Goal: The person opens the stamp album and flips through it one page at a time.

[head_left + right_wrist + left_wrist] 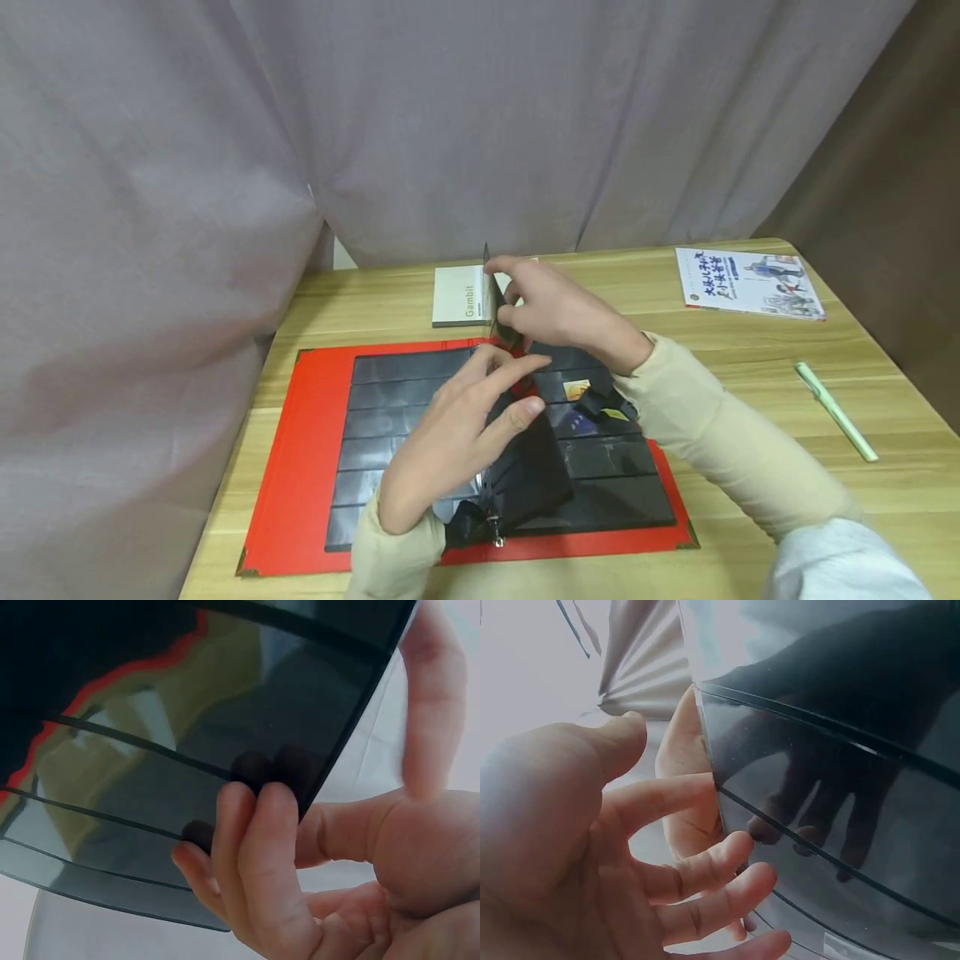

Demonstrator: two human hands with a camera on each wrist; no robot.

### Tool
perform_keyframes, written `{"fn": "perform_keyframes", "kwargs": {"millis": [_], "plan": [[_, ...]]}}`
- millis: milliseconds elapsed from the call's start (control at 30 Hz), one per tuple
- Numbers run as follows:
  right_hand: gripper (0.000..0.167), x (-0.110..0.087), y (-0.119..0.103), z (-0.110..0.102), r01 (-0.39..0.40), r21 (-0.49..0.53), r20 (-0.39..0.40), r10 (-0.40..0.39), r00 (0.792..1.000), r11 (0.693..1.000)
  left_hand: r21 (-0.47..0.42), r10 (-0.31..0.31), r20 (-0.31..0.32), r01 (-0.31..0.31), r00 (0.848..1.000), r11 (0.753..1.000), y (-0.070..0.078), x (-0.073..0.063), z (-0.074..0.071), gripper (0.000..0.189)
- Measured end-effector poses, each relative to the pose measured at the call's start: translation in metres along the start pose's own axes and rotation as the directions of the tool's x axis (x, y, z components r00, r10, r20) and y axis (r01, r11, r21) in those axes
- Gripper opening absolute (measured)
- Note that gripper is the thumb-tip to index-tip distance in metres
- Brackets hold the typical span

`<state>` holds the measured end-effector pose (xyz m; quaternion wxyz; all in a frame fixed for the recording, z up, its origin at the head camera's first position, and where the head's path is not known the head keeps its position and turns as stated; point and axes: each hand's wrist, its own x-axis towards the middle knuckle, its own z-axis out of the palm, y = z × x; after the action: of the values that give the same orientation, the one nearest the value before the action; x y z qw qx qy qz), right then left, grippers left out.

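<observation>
I have a black pocket page standing up from the middle of the open red album, between the dark pocket leaves lying to either side. My right hand pinches its free edge near the far end, fingertips on one face. My left hand is spread wide, thumb well apart, holding nothing; its fingertips are at the page's edge, though I can't tell whether they touch. A yellow stamp sits on the right-hand leaf.

For room, the album's left edge runs near the table's left side. Beyond its far edge, the Gambit notepad leaves only a narrow strip of wood, and the curtain closes off the back. I see more table to the right, between the album, the green pen and the booklet near the far corner.
</observation>
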<state>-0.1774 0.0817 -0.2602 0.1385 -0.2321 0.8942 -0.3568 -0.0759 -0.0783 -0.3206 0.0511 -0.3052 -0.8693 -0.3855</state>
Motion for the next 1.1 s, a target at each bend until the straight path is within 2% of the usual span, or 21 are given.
{"fn": "perform_keyframes", "kwargs": {"millis": [100,267,467,733,933,1033,1100], "plan": [[0.060,0.003,-0.004,0.004,0.019,0.027,0.019,-0.020,1.000,0.999,0.001,-0.006,-0.038,0.006,0.999,1.000,-0.002,-0.002,-0.003,0.032],[0.063,0.005,-0.004,0.010,0.085,0.062,0.060,-0.089,0.994,0.994,-0.002,-0.056,-0.086,0.056,0.995,0.998,-0.007,-0.008,-0.009,0.026],[0.074,0.003,0.010,0.011,0.114,0.118,0.055,-0.121,0.991,0.987,0.003,-0.082,-0.130,0.083,0.988,0.997,-0.012,-0.017,-0.017,0.022],[0.062,-0.004,0.050,0.006,0.148,0.116,-0.043,-0.143,0.989,0.982,-0.007,-0.085,-0.193,0.086,0.977,0.996,-0.019,-0.028,-0.026,0.022],[0.053,-0.004,0.088,0.009,0.221,0.027,-0.178,-0.213,0.961,0.975,-0.029,-0.105,-0.240,0.101,0.965,0.995,-0.025,-0.038,-0.028,0.025],[0.051,-0.004,0.107,0.011,0.237,0.016,-0.218,-0.228,0.949,0.971,-0.058,-0.139,-0.249,0.129,0.958,0.990,-0.028,-0.041,-0.027,0.027],[0.050,-0.004,0.119,0.012,0.233,0.015,-0.226,-0.223,0.948,0.972,-0.085,-0.183,-0.247,0.167,0.952,0.982,-0.029,-0.043,-0.027,0.029]]}}
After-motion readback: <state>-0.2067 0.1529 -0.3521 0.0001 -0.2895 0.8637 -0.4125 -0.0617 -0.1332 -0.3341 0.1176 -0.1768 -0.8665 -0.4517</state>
